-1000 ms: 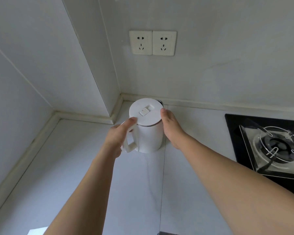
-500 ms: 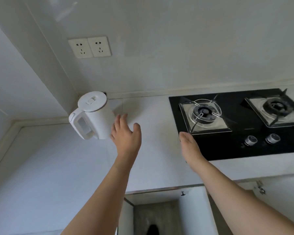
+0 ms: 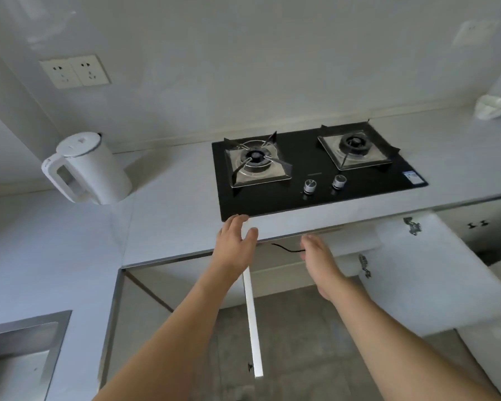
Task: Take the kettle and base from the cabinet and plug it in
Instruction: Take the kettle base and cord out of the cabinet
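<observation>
The white kettle (image 3: pixel 90 169) stands upright on the grey countertop (image 3: pixel 168 215) at the far left, handle facing me, below a double wall socket (image 3: pixel 74 71). My left hand (image 3: pixel 235 241) hovers empty over the counter's front edge with fingers spread. My right hand (image 3: pixel 320 260) is lower, fingers straight, in front of the open cabinet (image 3: pixel 287 256) under the stove. A thin black cord (image 3: pixel 287 248) shows just inside the cabinet top, near my right fingertips. The kettle base is hidden.
A black two-burner gas stove (image 3: pixel 315 169) with two knobs sits in the counter. Two cabinet doors stand open: a narrow edge-on one (image 3: pixel 252 322) in the middle and a wide one (image 3: pixel 440 273) at right. A steel sink (image 3: pixel 18 354) lies bottom left. A white object (image 3: pixel 493 107) rests far right.
Both hands let go of the kettle and drew back to the right and down toward the open cabinet. The view swung right, off the kettle corner and onto the stove.
</observation>
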{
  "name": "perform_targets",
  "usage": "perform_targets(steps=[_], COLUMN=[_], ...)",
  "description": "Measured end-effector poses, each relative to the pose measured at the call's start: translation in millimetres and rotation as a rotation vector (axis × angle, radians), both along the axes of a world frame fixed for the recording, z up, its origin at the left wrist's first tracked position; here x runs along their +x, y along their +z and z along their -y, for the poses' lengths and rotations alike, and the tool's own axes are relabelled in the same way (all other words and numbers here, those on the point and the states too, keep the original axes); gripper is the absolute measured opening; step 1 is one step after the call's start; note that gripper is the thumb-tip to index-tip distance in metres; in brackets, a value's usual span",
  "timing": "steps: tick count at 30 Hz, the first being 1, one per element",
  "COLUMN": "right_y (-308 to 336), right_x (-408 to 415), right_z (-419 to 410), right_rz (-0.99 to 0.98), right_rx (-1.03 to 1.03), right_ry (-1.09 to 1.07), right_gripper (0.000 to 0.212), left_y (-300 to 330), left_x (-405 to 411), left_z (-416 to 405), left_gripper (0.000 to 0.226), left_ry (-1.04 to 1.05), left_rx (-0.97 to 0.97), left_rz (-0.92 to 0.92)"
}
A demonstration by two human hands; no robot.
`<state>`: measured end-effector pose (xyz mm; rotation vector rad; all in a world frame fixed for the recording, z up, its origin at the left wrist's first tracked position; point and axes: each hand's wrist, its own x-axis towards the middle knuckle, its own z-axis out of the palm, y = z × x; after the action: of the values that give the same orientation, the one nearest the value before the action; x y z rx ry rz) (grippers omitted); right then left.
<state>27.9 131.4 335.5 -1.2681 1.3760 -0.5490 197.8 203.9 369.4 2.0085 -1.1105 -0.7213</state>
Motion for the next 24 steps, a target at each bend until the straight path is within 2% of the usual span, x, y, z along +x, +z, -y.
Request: perform_targets(steps=[6,13,20,24], right_y=[-2,-32,-84,-139], right_x=[-83,-146,-184,-185], right_z=[1,32,102,143], right_rz=[-0.063,-0.088,-0.199,-0.215], right_rx=[0.052,0.124,0.117,0.055], right_ry=[-0.153,-0.146,0.084,0.165], right_gripper=[0.036,0.039,0.038,0.042], left_y=[-22,-59,-111,-170], left_x=[-67,-140,-179,-187], left_z=[16,43,94,124], left_gripper=[0.042,0.044,0.046,0.047], left_ry=[-0.199,-0.331,-0.163,-0.094], left_rx=[0.12,0.368,0.474,0.5], left_rz=[-0.081,-0.059,-0.021,-0.027])
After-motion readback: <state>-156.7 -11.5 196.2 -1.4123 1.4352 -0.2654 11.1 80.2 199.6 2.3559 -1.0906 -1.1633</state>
